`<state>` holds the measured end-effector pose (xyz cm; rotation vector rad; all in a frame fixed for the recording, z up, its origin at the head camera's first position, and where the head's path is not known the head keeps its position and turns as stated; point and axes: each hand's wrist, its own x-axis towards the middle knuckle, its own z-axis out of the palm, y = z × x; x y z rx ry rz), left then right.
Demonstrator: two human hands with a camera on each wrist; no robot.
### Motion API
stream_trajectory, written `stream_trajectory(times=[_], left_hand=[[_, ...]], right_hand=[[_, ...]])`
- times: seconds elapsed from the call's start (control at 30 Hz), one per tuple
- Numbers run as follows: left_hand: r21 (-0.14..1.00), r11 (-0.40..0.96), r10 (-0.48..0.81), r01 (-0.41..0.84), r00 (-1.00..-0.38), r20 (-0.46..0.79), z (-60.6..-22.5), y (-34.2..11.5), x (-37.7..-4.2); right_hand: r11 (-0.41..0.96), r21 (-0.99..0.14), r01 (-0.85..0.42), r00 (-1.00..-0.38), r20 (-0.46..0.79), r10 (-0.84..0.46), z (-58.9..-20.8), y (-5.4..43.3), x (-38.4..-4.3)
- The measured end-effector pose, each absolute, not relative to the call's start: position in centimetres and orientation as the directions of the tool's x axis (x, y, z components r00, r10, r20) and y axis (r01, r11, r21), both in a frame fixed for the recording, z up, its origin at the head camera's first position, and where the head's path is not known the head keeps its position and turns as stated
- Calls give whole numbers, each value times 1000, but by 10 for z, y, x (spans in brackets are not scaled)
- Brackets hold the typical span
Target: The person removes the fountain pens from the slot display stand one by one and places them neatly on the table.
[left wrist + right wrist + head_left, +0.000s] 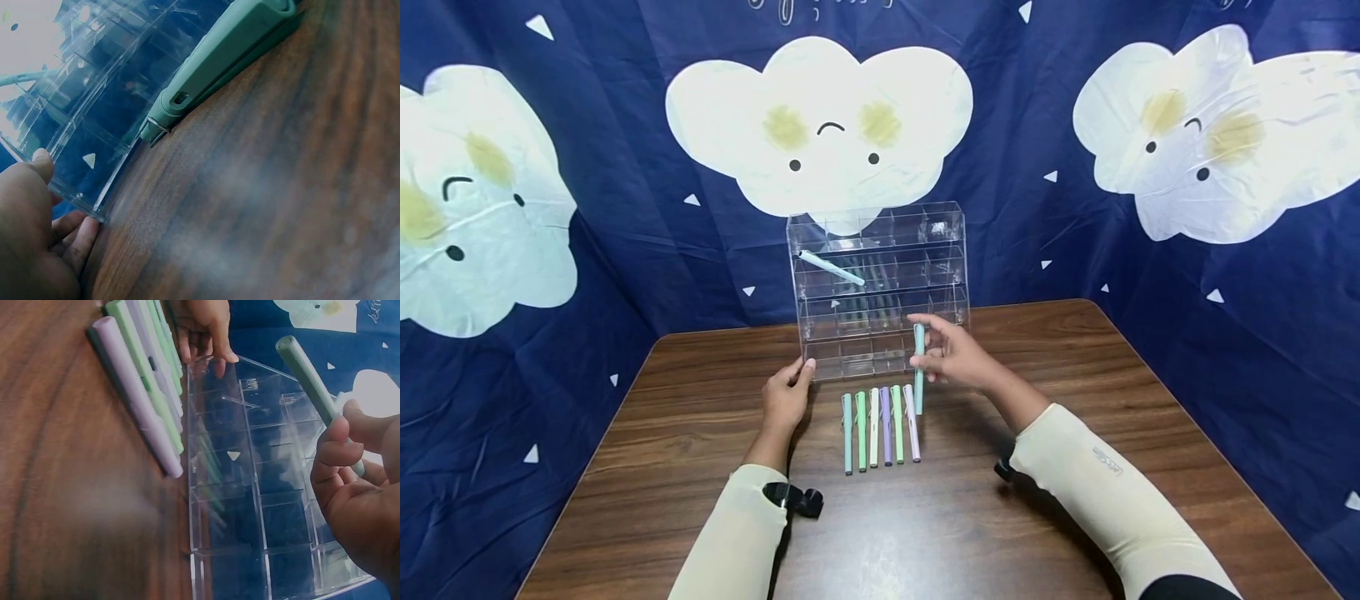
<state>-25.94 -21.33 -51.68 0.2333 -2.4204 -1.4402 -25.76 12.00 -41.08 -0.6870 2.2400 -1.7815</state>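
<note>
A clear plastic rack (880, 247) with rows of small compartments stands upright on the table. My left hand (785, 396) grips its lower left corner, thumb in front and fingers behind. In my right hand (958, 358) a light blue-green pen (919, 385) is pinched between thumb and fingers, held upright before the rack's lower right part. A pale blue pen (831, 267) lies slanted in the rack's upper left. Several capped pens lie side by side in front of the rack, among them a teal pen (847, 433), a purple pen (887, 425) and a pale lilac pen (140, 400).
The brown wood-grain table (887, 550) extends around the rack and pens. Behind it hangs a dark blue curtain (1015, 167) with white clouds. A small black wrist camera (805, 502) sits on the left sleeve.
</note>
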Motion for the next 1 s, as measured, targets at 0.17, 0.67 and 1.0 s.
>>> stream_trajectory(times=[0.17,0.67,1.0], left_hand=[[870,492,-298,12,-937,181,-517,-213,-259],[873,488,-309,23,-930,197,-515,-214,-260],[869,495,-296,23,-935,193,-518,-213,-260]], right_hand=[[207,-951,-230,-871,106,-480,-421,127,-256],[306,-933,-191,-877,22,-481,-451,138,-255],[367,-910,-193,-857,-26,-514,-467,140,-252]])
